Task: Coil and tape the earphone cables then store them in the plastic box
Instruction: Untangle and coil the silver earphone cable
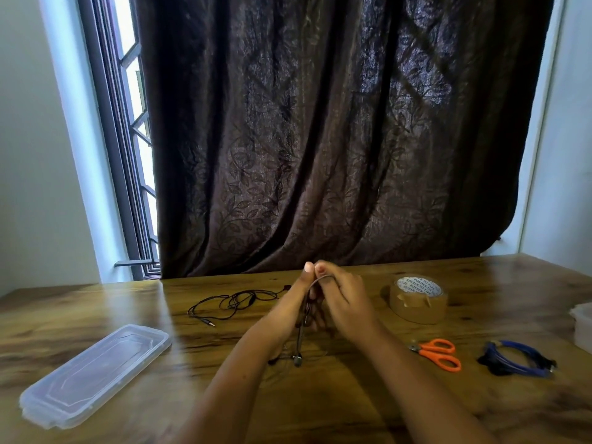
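Near left on our worktop (320,405): clear lid (96,373), lying flat. Centre: our left grip (288,302) and right grip (346,302) both pinch a grey earphone cable (301,334), earbuds hanging close to the worktop. Right: orange scissors (439,354), bundled blue cable (519,357). Further back: loose black earphones (234,304) at left, brown tape roll (418,299) at right, plastic box (581,325) at right edge.

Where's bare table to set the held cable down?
Bare wood: between the clear lid and the left forearm; near edge below the orange scissors and blue cable; far-left corner behind the lid, left of the loose black earphone. Crowded: right side, where tape roll, scissors, blue cable and plastic box sit close.
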`<state>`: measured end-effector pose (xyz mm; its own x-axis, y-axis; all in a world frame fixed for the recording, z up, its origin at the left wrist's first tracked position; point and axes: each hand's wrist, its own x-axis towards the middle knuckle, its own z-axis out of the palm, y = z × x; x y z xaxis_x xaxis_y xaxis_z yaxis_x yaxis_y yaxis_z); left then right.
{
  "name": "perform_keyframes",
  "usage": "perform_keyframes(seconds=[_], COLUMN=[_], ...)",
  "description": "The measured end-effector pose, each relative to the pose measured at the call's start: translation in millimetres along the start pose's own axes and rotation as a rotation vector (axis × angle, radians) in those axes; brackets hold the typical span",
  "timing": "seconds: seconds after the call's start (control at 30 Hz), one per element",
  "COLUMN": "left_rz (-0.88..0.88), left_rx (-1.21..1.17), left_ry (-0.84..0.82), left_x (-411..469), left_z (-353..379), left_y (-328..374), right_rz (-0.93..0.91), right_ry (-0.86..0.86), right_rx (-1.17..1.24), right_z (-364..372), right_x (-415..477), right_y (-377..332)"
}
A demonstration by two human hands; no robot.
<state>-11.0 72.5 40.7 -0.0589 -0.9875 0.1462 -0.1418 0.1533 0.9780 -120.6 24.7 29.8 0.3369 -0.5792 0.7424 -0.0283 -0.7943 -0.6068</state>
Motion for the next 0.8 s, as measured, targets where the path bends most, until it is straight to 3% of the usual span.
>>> perform_keyframes(seconds=[0.23,0.47,0.8], left_rz=[-0.107,-0.082,-0.126], left_rx=[0.102,0.013,-0.093], left_ry=[-0.069,-0.134,-0.257], left_x=[1.7,2.2,-1.6], left_z=[3.0,1.1,4.1], left_y=[-1.6,-2.2,0.8], right_rz=[0.085,0.095,0.175], right_ry=[0.133,0.182,0.18], right_rx=[-0.047,-0.168,-0.162], right_z=[-7.0,-7.1,-9.1], right_x=[3.5,3.8,3.8], right_y=[20.1,25.4,34.4])
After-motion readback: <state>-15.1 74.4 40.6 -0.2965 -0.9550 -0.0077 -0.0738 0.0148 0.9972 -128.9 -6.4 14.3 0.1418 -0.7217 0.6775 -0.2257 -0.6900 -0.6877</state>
